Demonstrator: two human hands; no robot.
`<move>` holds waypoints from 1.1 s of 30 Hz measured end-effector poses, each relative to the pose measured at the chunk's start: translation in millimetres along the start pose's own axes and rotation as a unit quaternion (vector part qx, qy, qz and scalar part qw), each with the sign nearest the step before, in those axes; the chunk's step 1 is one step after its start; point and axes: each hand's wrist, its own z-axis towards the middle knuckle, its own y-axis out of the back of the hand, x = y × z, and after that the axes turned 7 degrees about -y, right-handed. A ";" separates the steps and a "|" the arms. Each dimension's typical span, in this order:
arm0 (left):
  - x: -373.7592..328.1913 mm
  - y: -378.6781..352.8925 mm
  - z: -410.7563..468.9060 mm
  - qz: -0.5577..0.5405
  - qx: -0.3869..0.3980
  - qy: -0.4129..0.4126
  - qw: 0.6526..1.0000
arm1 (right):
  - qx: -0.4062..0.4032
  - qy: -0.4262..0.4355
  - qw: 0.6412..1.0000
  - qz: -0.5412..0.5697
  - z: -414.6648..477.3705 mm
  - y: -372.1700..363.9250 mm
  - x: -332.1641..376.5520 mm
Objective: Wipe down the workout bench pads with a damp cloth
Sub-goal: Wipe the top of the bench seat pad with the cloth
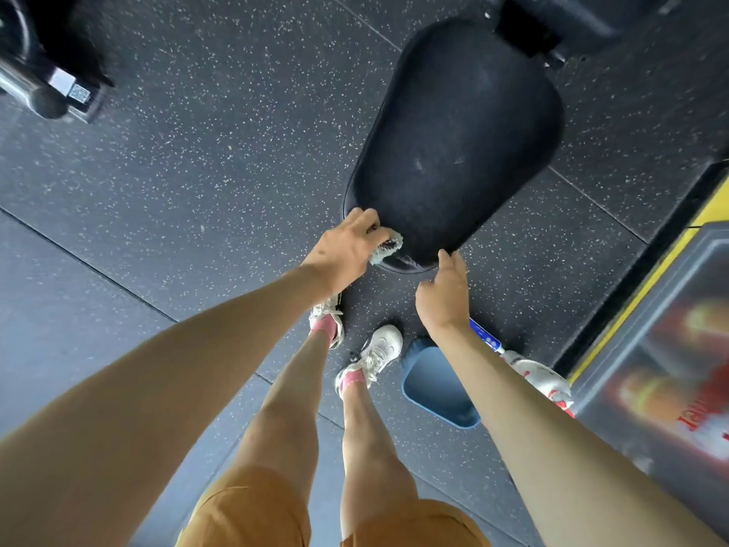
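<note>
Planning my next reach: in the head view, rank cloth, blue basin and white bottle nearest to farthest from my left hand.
1. Cloth, gripped in the left hand.
2. Blue basin, on the floor, lower right.
3. White bottle, lying farther right.

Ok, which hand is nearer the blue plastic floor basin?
Right: right hand at the black pad's near edge, just past the basin; left hand grips the pale cloth further left.
</note>
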 end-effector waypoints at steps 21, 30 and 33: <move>6.4 -7.4 -30.5 -0.057 -0.109 0.156 0.980 | -0.089 -0.039 0.992 0.083 11.5 2.3 9.2; -21.9 -21.8 -14.4 -0.081 -0.134 0.258 0.953 | -0.110 -0.059 0.982 0.142 14.0 -0.3 9.1; -48.9 -41.4 -27.5 -0.074 -0.020 0.067 0.995 | -0.098 -0.069 0.982 0.143 20.2 5.9 5.6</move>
